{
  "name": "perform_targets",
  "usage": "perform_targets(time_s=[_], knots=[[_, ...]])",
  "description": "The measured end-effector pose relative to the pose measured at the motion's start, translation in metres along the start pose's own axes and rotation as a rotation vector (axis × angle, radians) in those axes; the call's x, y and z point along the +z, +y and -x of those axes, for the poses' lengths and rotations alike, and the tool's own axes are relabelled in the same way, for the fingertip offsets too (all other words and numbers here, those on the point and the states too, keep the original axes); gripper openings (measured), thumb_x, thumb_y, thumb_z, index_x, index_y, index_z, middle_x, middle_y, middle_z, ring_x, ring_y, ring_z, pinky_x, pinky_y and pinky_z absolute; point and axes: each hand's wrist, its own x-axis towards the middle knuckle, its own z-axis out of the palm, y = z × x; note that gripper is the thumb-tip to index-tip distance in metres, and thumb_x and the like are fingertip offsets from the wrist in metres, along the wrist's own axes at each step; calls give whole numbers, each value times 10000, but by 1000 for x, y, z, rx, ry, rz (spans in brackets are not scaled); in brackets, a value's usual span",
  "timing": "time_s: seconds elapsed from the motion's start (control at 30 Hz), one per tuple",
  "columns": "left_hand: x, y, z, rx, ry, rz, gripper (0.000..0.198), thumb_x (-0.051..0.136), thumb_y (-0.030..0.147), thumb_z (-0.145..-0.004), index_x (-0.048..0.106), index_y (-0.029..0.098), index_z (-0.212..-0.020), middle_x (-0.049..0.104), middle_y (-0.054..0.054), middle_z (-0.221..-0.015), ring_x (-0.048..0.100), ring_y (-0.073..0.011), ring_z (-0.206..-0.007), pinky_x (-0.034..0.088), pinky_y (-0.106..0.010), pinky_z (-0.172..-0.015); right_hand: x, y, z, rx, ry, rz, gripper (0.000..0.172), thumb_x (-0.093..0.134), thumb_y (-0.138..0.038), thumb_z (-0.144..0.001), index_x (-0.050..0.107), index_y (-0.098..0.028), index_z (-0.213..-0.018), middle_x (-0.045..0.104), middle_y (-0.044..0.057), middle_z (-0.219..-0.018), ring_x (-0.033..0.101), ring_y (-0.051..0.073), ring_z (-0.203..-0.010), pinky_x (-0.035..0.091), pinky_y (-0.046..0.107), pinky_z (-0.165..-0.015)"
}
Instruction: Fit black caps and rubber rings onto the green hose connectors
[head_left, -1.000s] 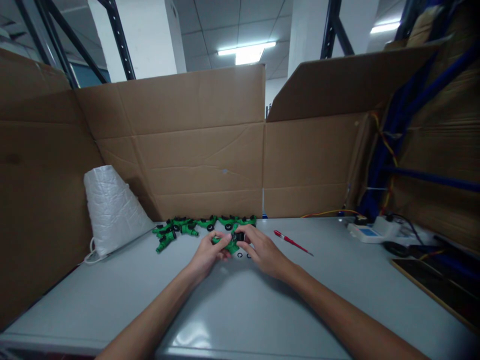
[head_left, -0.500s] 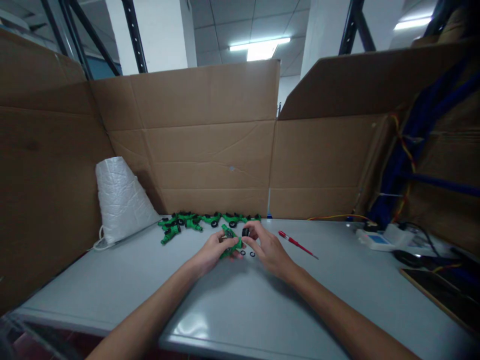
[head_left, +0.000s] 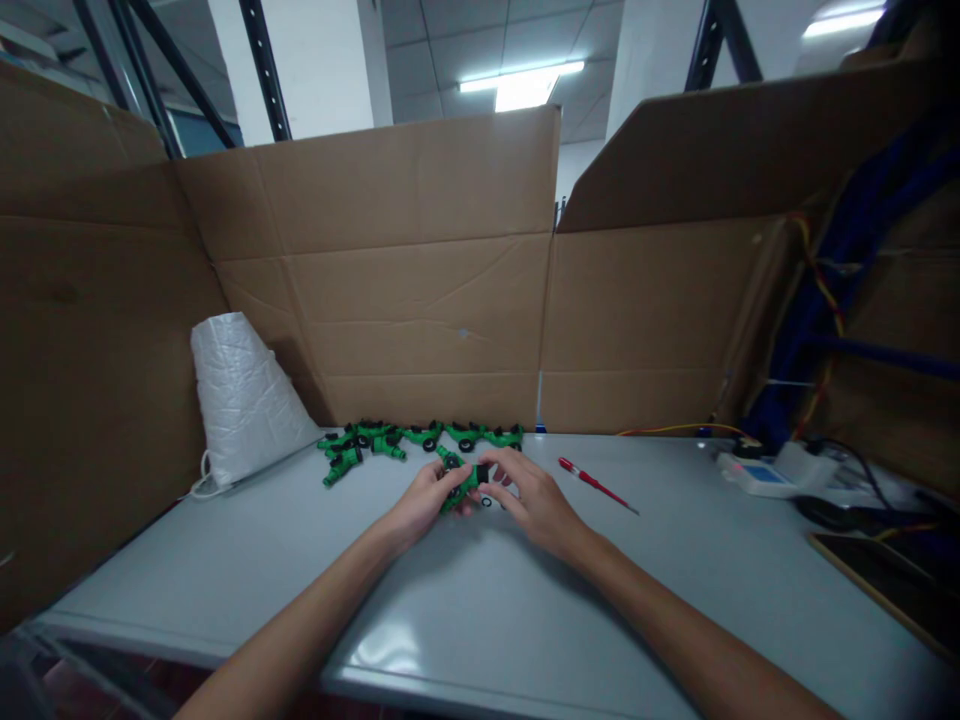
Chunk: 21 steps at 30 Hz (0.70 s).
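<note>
My left hand [head_left: 429, 500] is closed around a green plastic pipe fitting [head_left: 470, 484] with branches and dark parts, held just above the table. At the fitting's right-hand end sits a short black cap [head_left: 483, 475]. The fingers of my right hand [head_left: 529, 497] pinch that cap, which appears to touch the fitting; how far it is on, I cannot tell. Under my right fingers a small black ring [head_left: 487, 502] lies on the table. Part of the fitting is hidden behind my left fingers.
Several similar green fittings [head_left: 388, 447] lie along the back of the table [head_left: 465, 620]. A red screwdriver [head_left: 592, 482] rests right of my hands. A white foam bag [head_left: 244, 400] stands at left. Cardboard walls [head_left: 420, 310] enclose the back; a white power strip [head_left: 761, 475] is at right.
My right hand has brought the black cap from just beside the fitting onto or against its end. A second black ring on the table is now mostly covered by my right hand.
</note>
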Motion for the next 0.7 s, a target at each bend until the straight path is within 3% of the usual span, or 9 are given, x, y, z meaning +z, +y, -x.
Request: perform_targets(time_s=[0.27, 0.6, 0.7], knots=[[-1, -2, -1, 75, -27, -88, 471, 768, 589, -867, 649, 137, -927, 693, -37, -724, 631, -149, -597, 485, -259, -600, 2, 1, 0, -49, 7, 36, 159, 658, -291, -1024, 673, -217, -1164, 705, 86, -1061, 642, 265, -1015, 514, 392, -911], [-4, -6, -4, 84, -45, -169, 485, 825, 563, -825, 712, 111, -960, 761, -90, -808, 682, -182, -703, 500, -270, -655, -4, 6, -1, -84, -7, 27, 352, 632, -249, -1032, 655, -309, -1378, 716, 80, -1202, 639, 274, -1130, 522, 431, -988], [-4, -5, -4, 83, -39, -179, 495, 850, 539, -807, 719, 101, -996, 756, -85, -809, 668, -171, -695, 499, -268, -659, -4, 5, 1, -70, 13, 63, 479, 649, -204, -1007, 574, -306, -1469, 701, 86, -1245, 626, 280, -1141, 524, 446, -990]])
